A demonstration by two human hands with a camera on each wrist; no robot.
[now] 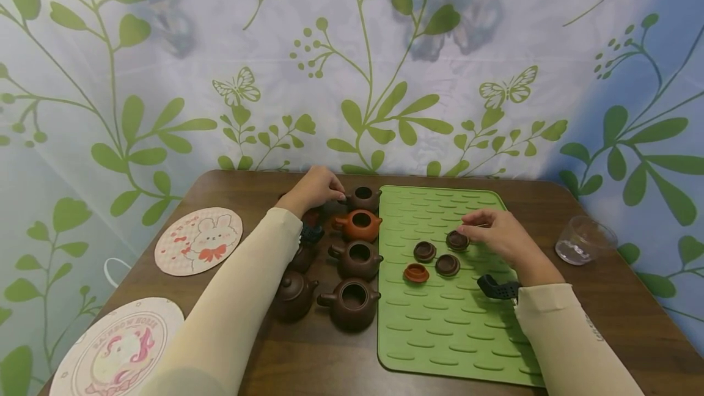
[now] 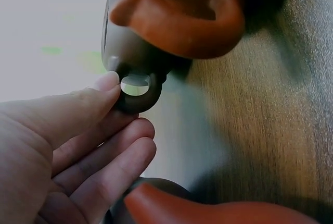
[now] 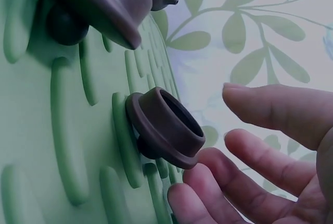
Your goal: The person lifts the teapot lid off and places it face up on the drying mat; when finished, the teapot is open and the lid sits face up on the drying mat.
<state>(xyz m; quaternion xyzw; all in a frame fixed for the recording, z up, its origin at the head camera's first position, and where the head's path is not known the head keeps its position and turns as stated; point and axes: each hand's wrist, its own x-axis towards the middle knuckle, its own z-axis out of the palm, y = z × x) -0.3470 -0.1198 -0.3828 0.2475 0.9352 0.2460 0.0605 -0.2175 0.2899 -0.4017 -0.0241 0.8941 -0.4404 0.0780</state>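
Note:
My left hand (image 1: 319, 188) pinches the loop handle of a dark brown teapot (image 1: 363, 199), lidless, at the back of a row. An orange-brown teapot (image 1: 370, 232) and two more dark teapots, (image 1: 370, 261) all lidless, stand in front of it. On the green mat (image 1: 429, 329) lie three dark lids (image 1: 447, 265) and an orange lid (image 1: 416, 273), turned upside down. My right hand (image 1: 503, 234) is by the farthest dark lid (image 3: 166, 127), fingertips at its rim, thumb spread away from it.
Left of the row stands a lidded dark teapot (image 1: 291, 295), with others partly hidden behind my left arm. A rabbit coaster (image 1: 199, 242) and a horse coaster (image 1: 118, 347) lie at the left. At the right is a clear cup (image 1: 584, 241). A patterned cloth (image 1: 308, 96) hangs behind the table.

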